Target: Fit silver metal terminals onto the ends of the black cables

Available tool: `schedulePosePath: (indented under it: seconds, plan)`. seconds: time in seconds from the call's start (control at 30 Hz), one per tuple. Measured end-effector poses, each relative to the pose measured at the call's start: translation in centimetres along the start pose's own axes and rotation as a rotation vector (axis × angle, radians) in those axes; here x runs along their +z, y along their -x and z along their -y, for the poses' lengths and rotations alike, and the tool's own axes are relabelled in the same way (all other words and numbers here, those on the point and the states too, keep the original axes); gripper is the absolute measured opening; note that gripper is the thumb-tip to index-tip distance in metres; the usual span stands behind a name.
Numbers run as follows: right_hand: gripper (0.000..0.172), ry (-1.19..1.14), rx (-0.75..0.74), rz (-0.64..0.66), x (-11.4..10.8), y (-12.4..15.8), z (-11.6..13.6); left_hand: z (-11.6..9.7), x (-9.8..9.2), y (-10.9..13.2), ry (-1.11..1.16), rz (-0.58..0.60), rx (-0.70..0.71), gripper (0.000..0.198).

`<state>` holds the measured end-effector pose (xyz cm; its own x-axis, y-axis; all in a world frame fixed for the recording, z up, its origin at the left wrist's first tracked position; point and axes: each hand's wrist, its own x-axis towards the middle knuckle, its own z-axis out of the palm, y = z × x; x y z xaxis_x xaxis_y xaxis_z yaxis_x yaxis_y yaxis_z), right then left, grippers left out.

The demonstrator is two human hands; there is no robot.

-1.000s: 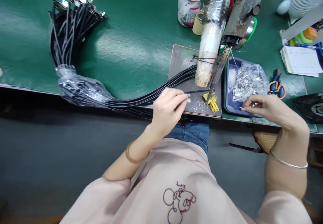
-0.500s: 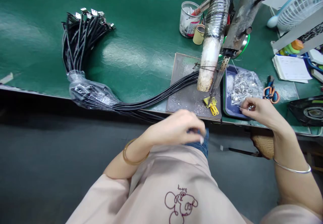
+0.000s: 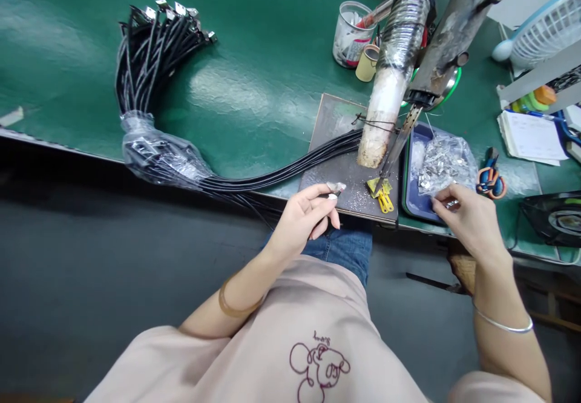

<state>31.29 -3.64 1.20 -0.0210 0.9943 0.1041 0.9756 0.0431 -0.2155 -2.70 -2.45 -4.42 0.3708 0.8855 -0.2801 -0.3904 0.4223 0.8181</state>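
Note:
My left hand [image 3: 305,216] is closed in a pinch on the end of a black cable, with a small metal connector [image 3: 336,187] at its fingertips, at the near edge of a grey work plate [image 3: 334,120]. The cable belongs to a bundle of black cables [image 3: 254,179] that runs left into a plastic wrap [image 3: 157,153]. My right hand [image 3: 463,216] is pinched on a small metal piece [image 3: 451,204] at the near rim of a blue tray [image 3: 413,200]. A clear bag of metal parts [image 3: 445,158] lies in that tray.
A soldering iron on a holder [image 3: 399,140] points down at the plate beside a white fume hose [image 3: 388,100]. Yellow clips [image 3: 384,194] lie under its tip. Scissors [image 3: 491,176], a plastic jar [image 3: 349,34], a tape roll [image 3: 367,63], papers [image 3: 529,137] and a fan [image 3: 542,25] stand around.
My left hand drew back off the plate toward my lap, then came forward to the plate's near edge holding a cable end with a connector. My right hand stayed at the tray.

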Motion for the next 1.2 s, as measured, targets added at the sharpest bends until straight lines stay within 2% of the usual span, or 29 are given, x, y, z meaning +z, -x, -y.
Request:
schedulePosePath:
  seconds: [0.1, 0.17, 0.23, 0.3, 0.33, 0.43, 0.53, 0.6, 0.73, 0.9, 1.0, 1.07, 1.2]
  plan:
    - [0.012, -0.079, -0.022, -0.218, -0.3, 1.2, 2.6, -0.4, 0.8, -0.1, -0.028, 0.008, 0.018, 0.036]
    - [0.014, -0.316, 0.024, -0.396, 0.0, 2.1, 5.3, -0.7, 1.6, -0.3, -0.060, 0.012, 0.020, 0.027]
    - [0.018, -0.566, 0.078, -0.540, 0.9, 2.8, 8.4, -0.9, 2.3, -0.3, -0.098, 0.016, 0.030, 0.021]
    - [0.013, -0.656, 0.052, -0.644, 2.3, 3.2, 11.1, -1.0, 3.0, -0.3, -0.135, 0.019, 0.062, 0.019]
    - [0.012, -0.671, 0.005, -0.655, 3.0, 3.3, 12.2, -1.0, 3.2, -0.3, -0.156, 0.016, 0.080, 0.017]
    - [0.007, -0.761, -0.024, -0.543, 5.0, 3.0, 13.8, -1.0, 3.8, -0.3, -0.219, 0.013, 0.112, 0.014]
    - [0.005, -0.907, 0.012, -0.354, 6.1, 2.6, 13.8, -0.6, 3.9, -0.4, -0.258, 0.036, 0.131, 0.013]
    - [0.004, -0.975, 0.019, -0.283, 6.3, 2.5, 13.5, -0.4, 4.0, -0.5, -0.267, 0.054, 0.151, 0.013]
    - [0.004, -0.997, 0.036, -0.262, 6.3, 2.6, 13.3, 0.0, 4.0, -0.5, -0.305, 0.045, 0.196, 0.011]
    - [0.009, -1.050, 0.010, -0.238, 6.2, 2.7, 13.1, 0.3, 3.9, -0.3, -0.471, 0.047, 0.279, 0.010]
    - [0.011, -1.074, -0.001, -0.227, 6.2, 2.7, 12.9, 0.5, 3.7, -0.4, -0.555, 0.057, 0.392, 0.008]
    - [0.010, -1.063, -0.001, -0.224, 6.1, 2.8, 12.8, 0.6, 3.4, -0.5, -0.632, 0.057, 0.531, 0.006]
    - [0.013, -0.884, -0.049, -0.261, 5.7, 3.0, 12.8, 1.0, 2.9, -0.8, -0.907, 0.078, 0.804, 0.010]
